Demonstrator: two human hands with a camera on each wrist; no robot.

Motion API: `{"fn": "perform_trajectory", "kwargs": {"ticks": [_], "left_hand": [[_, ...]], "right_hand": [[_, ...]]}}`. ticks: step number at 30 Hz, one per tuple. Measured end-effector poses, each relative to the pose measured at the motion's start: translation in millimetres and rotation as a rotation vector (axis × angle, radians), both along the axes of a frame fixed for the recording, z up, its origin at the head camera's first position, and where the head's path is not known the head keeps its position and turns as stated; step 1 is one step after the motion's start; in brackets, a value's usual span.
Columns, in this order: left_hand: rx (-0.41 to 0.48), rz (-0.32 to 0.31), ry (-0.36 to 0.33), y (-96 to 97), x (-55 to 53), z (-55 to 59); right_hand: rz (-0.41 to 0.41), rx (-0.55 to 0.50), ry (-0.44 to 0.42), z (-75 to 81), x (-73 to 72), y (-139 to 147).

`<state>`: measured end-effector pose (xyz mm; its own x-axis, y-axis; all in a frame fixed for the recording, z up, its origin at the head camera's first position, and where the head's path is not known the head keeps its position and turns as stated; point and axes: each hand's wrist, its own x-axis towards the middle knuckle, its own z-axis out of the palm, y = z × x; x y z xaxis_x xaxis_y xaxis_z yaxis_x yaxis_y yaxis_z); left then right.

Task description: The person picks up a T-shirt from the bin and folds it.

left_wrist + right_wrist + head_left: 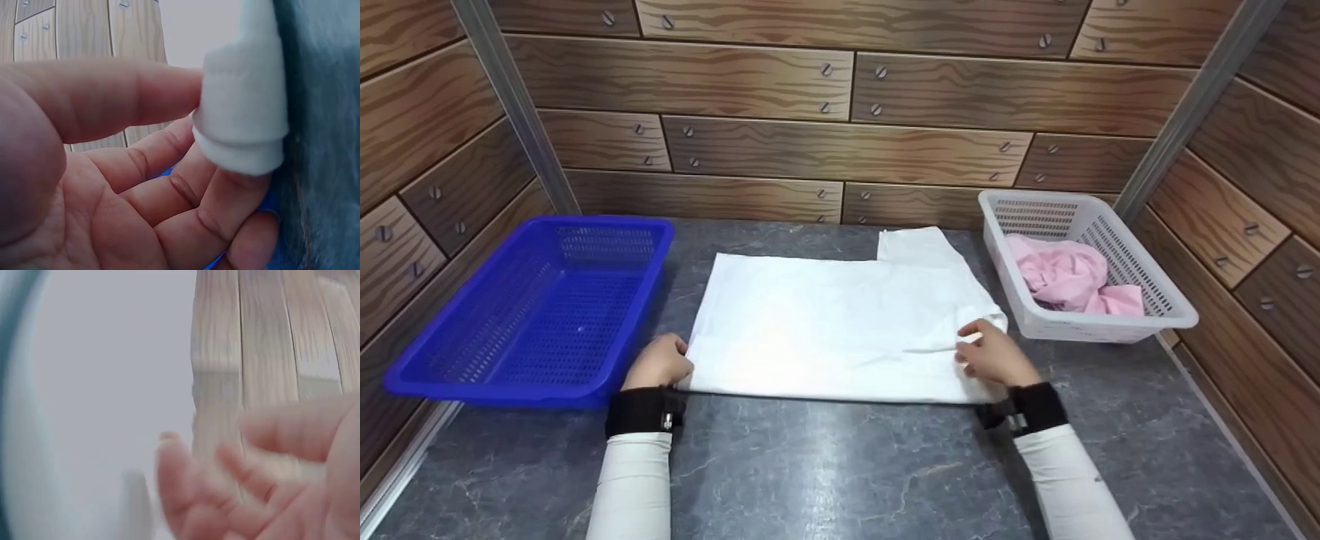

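Note:
A white folded garment (825, 322) lies flat on the dark grey tabletop, with a narrow sleeve-like flap (919, 244) sticking out at its far right. At the front left corner, my left hand (661, 361) pinches the layered edge between thumb and fingers. The left wrist view shows the white fabric (242, 107) between the thumb and the bent fingers (185, 185). Over the right end of the garment, beside a bunched, wrinkled part, is my right hand (994, 354). Its fingers (180, 478) are loosely bent, apart from each other and holding nothing; they look blurred in the right wrist view.
A blue plastic basket (619, 360) stands left of the garment, close to my left hand. At the back right, a white plastic basket (1080, 324) holds a crumpled pink cloth (1061, 274). Wood-patterned walls (780, 146) enclose the table on the back and both sides.

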<state>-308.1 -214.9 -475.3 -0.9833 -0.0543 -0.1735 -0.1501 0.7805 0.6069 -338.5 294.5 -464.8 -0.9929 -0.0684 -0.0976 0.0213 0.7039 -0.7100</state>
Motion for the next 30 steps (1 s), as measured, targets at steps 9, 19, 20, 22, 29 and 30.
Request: {"fn": "perform_trajectory", "kwargs": {"ticks": [9,19,20,22,29,30], "left_hand": [[0.004,-0.010,0.011,1.7,-2.2,-1.8],[-0.085,0.091,0.171,29.2,-3.0,7.8],[-0.088,0.067,0.197,34.5,-3.9,8.1],[-0.092,0.005,0.215,43.5,-4.9,6.3],[-0.161,-0.028,0.098,53.8,-4.9,-0.8],[-0.171,-0.030,0.090,53.9,-5.2,-0.4]], "right_hand": [[0.269,-0.246,0.189,-16.8,-6.8,-23.7],[-0.010,0.144,0.209,-5.4,-4.0,-0.7],[-0.001,0.200,0.189,-4.4,-3.0,0.2],[0.041,0.294,0.159,-3.6,-1.7,0.6],[0.150,0.458,0.137,-4.3,-0.9,-1.5],[0.155,0.472,0.133,-2.8,-0.3,-1.5]]}}
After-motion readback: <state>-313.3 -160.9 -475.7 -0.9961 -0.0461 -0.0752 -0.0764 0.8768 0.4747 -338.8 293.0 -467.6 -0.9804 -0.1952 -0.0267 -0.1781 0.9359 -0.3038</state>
